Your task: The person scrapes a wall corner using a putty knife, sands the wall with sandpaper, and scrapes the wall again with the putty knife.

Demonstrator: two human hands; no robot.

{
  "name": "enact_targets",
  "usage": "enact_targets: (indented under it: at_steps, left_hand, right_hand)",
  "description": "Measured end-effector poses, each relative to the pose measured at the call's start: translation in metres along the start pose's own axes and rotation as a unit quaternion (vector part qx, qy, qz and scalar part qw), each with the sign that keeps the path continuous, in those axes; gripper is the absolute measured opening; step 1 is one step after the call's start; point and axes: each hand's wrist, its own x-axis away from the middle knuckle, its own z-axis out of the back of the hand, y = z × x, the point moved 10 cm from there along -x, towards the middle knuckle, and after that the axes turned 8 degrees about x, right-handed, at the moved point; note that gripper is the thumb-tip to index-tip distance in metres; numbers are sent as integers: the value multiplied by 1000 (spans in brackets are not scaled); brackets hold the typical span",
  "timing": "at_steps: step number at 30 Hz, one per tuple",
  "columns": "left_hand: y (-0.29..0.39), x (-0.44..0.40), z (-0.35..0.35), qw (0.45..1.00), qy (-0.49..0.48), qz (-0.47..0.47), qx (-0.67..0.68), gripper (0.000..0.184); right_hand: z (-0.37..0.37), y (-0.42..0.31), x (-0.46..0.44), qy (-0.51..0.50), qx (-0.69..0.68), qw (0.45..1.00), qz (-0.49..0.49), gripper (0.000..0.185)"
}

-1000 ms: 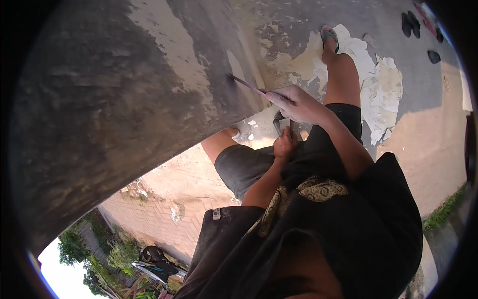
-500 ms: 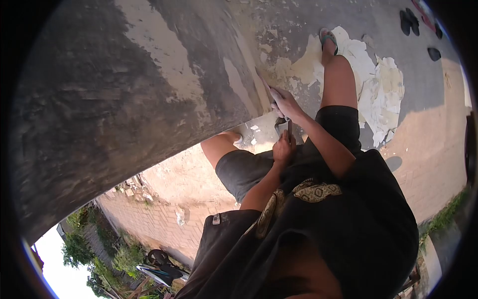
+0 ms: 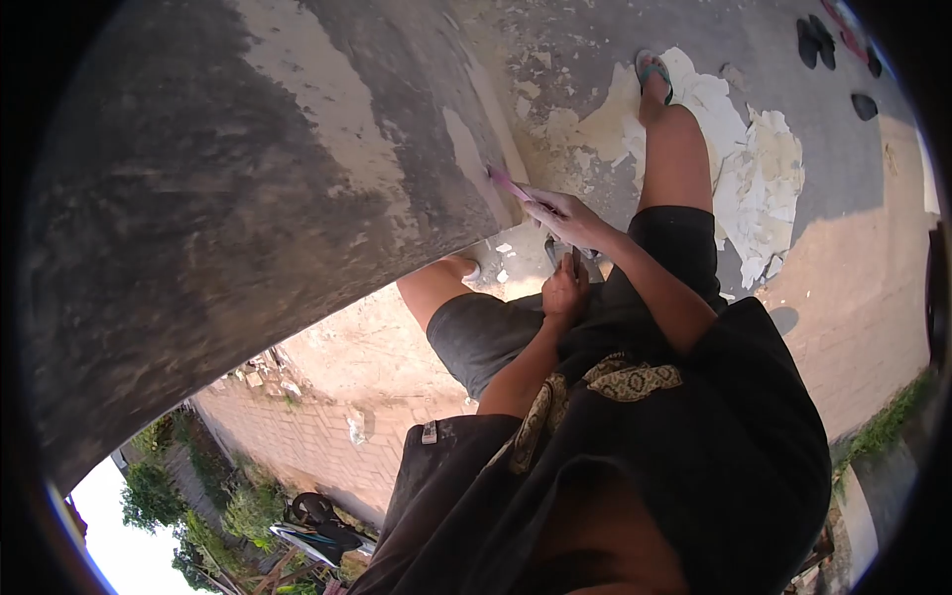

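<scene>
My right hand (image 3: 567, 216), dusted with pale powder, is closed on a thin pink flat spreader (image 3: 509, 184). The spreader's far edge meets the dark grey wall (image 3: 228, 218) beside a pale filler patch (image 3: 466, 159). Just below, my left hand (image 3: 565, 290) is wrapped round the handle of a putty knife (image 3: 553, 253). Its greyish blade points up and is partly covered by my right hand and forearm. Lighter filler streaks (image 3: 327, 109) run along the wall.
Pale dried flakes (image 3: 759, 188) cover the ground near my sandalled foot (image 3: 654, 77). Dark footwear (image 3: 815, 44) lies at the top right. Brick paving (image 3: 297, 436) stretches below the wall. A parked motorbike (image 3: 322, 531) and plants (image 3: 253, 511) stand at the bottom left.
My right hand has turned and shifted slightly, and the pink spreader now shows its face farther left on the wall. My left hand has stayed almost in place with the putty knife.
</scene>
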Motion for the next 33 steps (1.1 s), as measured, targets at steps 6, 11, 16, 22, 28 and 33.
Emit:
enact_targets:
  at_steps: [6, 11, 16, 22, 28, 33]
  left_hand:
    - [3, 1, 3, 1000, -2, -2, -8, 19]
    - [-3, 4, 2, 1000, 0, -8, -9, 23]
    - [-13, 4, -13, 998, -47, -25, -44, 27]
    - [0, 2, 4, 1000, 7, 7, -16, 26]
    - [-5, 2, -2, 999, 7, -31, -17, 29]
    - [3, 3, 4, 999, 24, -20, -8, 27]
  right_hand:
    - [-3, -8, -9, -10, -5, 1000, -1, 38]
    - [-12, 6, 7, -24, 23, 999, -2, 35]
    - [-17, -28, 34, 34, 83, 995, 53, 34]
    - [10, -43, -25, -9, 52, 998, 30, 40]
    - [-12, -6, 4, -26, 86, 995, 41, 39]
    - [-7, -37, -2, 55, 31, 985, 159, 41]
